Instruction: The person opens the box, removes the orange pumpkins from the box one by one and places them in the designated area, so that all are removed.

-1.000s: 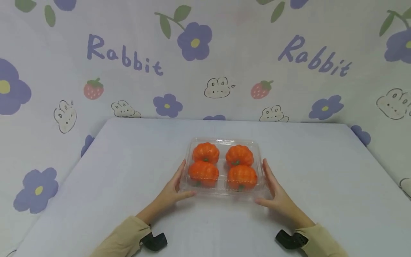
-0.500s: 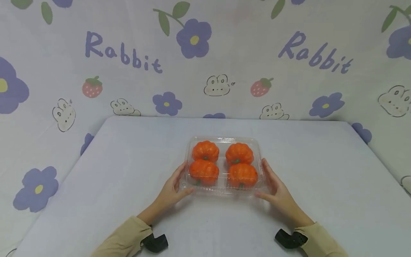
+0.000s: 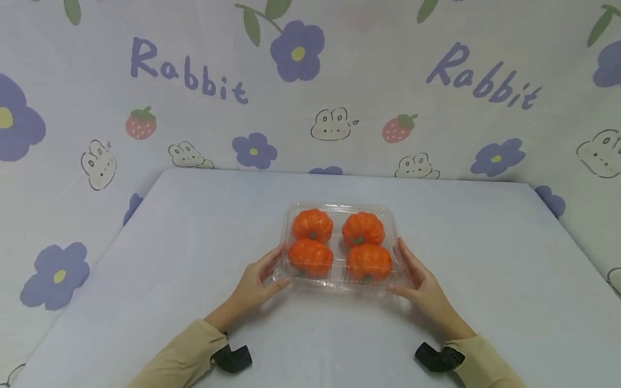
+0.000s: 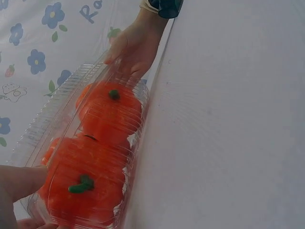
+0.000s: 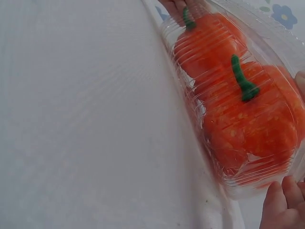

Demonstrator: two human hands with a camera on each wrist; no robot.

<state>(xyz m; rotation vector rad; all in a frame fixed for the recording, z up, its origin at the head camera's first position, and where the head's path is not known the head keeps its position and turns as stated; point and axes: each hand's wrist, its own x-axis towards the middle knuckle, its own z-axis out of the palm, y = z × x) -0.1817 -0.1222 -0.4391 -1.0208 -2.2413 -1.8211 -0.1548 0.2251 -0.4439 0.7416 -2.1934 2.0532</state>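
Note:
A clear plastic clamshell box sits at the middle of the white table, its lid closed over several orange pumpkins with green stems. On its left side my left hand holds the box by the near corner, thumb at the front edge. My right hand grips the opposite side in the same way. The left wrist view shows the left thumb against the lid and fingertips lower down, partly cut off. In the right wrist view, right fingertips lie by the box's ribbed end.
The white table extends on all sides of the box. Behind it hangs a pale cloth printed with flowers, rabbits and strawberries. Each wrist carries a black device below a beige sleeve.
The head view has tipped slightly, so the backdrop sits higher in the picture. Both hands stay at the box's sides, with the left thumb shifted slightly up and left along the corner.

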